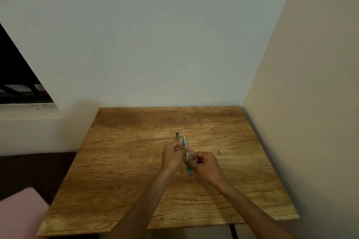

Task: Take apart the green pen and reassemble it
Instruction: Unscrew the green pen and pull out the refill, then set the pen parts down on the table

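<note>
Both hands meet above the middle of the wooden table (120,161), just right of the frame's centre line and in its lower half. The left hand (172,156) has its fingers (187,149) pinched together around the upper part of the green pen (186,156), near the end that points toward the top of the frame. The right hand (204,165) has its fingers curled shut on the pen's lower part, with the pointed tip sticking out below the hand toward the bottom of the frame. The pen runs almost vertically in the picture, tilted slightly, with a pale stretch showing between the two hands and green at both ends. It is held off the table, though how high cannot be told.

A small dark piece (177,137) lies on the table just above the left hand, beside the pen's upper end. A small green piece (219,152) lies on the table to the right of the right hand, a little apart from it. Plain walls close in the table at the top and right of the frame, and a pink object (21,213) sits at the lower left.
</note>
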